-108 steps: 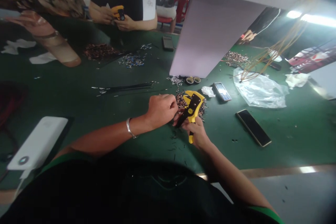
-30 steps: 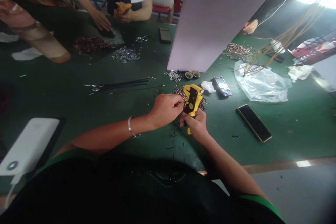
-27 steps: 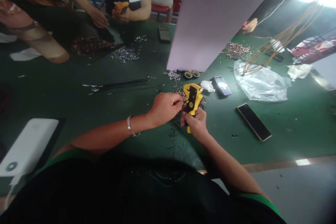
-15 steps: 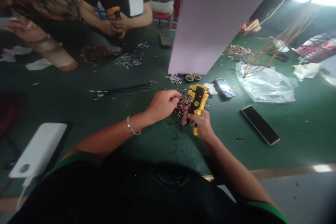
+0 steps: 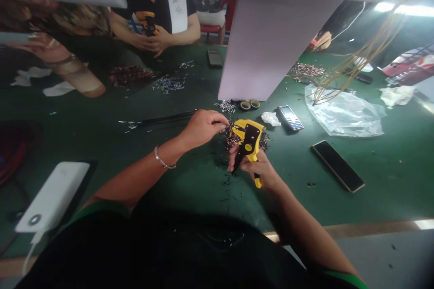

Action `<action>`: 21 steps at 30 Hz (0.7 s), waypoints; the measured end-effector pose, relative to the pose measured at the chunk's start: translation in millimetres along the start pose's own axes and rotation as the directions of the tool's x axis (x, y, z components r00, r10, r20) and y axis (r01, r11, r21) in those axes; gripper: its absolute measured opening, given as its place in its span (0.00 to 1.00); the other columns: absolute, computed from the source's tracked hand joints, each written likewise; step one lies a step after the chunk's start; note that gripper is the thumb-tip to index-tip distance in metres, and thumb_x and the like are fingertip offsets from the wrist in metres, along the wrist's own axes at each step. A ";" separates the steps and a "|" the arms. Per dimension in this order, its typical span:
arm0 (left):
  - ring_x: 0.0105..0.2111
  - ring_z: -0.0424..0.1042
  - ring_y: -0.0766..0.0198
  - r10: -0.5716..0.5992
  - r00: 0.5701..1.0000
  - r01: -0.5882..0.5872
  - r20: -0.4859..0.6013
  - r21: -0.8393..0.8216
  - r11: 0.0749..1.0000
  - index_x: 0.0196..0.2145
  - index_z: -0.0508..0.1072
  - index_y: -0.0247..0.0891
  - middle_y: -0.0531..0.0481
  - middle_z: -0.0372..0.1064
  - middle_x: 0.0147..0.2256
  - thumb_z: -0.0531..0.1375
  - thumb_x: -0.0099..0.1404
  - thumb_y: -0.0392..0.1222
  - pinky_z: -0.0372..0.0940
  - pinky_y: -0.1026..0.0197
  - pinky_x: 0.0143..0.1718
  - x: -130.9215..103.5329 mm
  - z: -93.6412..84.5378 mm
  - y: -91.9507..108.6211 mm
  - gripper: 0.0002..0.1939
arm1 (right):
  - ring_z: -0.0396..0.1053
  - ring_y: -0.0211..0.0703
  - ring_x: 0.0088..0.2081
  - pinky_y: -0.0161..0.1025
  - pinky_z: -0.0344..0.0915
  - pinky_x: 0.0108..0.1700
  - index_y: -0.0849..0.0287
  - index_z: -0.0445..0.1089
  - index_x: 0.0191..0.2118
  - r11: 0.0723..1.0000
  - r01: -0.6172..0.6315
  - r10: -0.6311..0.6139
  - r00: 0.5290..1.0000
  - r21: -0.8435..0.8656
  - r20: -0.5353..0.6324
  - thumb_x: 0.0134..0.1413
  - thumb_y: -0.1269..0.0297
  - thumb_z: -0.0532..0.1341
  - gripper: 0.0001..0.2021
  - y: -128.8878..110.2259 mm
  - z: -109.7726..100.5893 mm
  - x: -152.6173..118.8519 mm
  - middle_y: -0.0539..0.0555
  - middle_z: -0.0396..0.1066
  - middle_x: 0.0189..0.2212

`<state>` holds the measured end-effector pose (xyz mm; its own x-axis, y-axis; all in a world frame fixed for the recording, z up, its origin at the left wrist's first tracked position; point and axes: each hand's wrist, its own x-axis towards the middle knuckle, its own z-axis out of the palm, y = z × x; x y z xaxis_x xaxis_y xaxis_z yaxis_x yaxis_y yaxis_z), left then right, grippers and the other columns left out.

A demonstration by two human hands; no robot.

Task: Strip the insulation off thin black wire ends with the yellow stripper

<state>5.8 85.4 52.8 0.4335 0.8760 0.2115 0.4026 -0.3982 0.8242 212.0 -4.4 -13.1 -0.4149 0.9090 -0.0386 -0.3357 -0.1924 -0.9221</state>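
My right hand (image 5: pixel 259 167) is wrapped round the handles of a yellow and black wire stripper (image 5: pixel 249 144), its head tilted to the upper left. My left hand (image 5: pixel 206 126) is closed in a pinch just left of the stripper's jaws. What sits between those fingertips is too small to make out. Below the tool lies a pile of copper-coloured and dark wire scraps (image 5: pixel 232 139). Black cut bits (image 5: pixel 226 180) are scattered nearer to me. A bundle of thin black wires (image 5: pixel 159 120) with pale ends runs leftward from behind my left hand.
Behind the stripper are small silver pieces (image 5: pixel 226 106), two tape rolls (image 5: pixel 250 105) and a pale upright panel (image 5: pixel 267 45). A keypad phone (image 5: pixel 290 118), a smartphone (image 5: pixel 338 165) and a plastic bag (image 5: pixel 349 115) lie right. A white power bank (image 5: pixel 54 196) lies left. Across the table, a co-worker's hands (image 5: pixel 154 40) hold another tool.
The stripper's head has turned left and come closer to my left fingertips. My left hand has shifted slightly left, still pinched. The whole view has tilted up a little.
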 end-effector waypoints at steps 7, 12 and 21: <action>0.31 0.72 0.66 0.067 0.996 -0.065 0.066 -0.035 0.997 0.32 0.80 0.39 0.49 0.77 0.31 0.60 0.59 0.37 0.65 0.60 0.36 0.4 -0.9 -1.2 0.07 | 0.75 0.47 0.32 0.48 0.70 0.40 0.60 0.72 0.46 1.000 -0.013 0.013 0.998 -0.002 0.065 0.42 0.71 0.66 0.20 2.1 1.1 -2.1 0.53 0.77 0.31; 0.30 0.70 0.66 0.066 0.994 -0.061 0.086 -0.052 0.997 0.31 0.80 0.38 0.50 0.76 0.30 0.61 0.58 0.37 0.64 0.60 0.34 0.4 -1.7 -1.4 0.06 | 0.74 0.46 0.30 0.46 0.69 0.37 0.59 0.72 0.45 1.000 -0.020 0.021 0.998 -0.011 0.056 0.42 0.72 0.66 0.19 -0.8 5.8 -4.6 0.52 0.76 0.30; 0.28 0.69 0.67 0.029 0.990 -0.025 0.137 -0.031 0.999 0.28 0.79 0.37 0.52 0.74 0.26 0.60 0.57 0.37 0.63 0.61 0.32 -0.1 -5.6 3.2 0.07 | 0.73 0.44 0.27 0.44 0.69 0.35 0.61 0.72 0.44 1.000 -0.006 0.007 0.998 -0.005 0.066 0.46 0.72 0.66 0.16 0.0 8.6 -6.6 0.52 0.76 0.27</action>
<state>2.5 85.6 58.4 0.5513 0.8185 0.1617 0.3665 -0.4117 0.8344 207.5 -13.5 -9.5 -0.4722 0.8813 -0.0192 -0.3287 -0.1962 -0.9238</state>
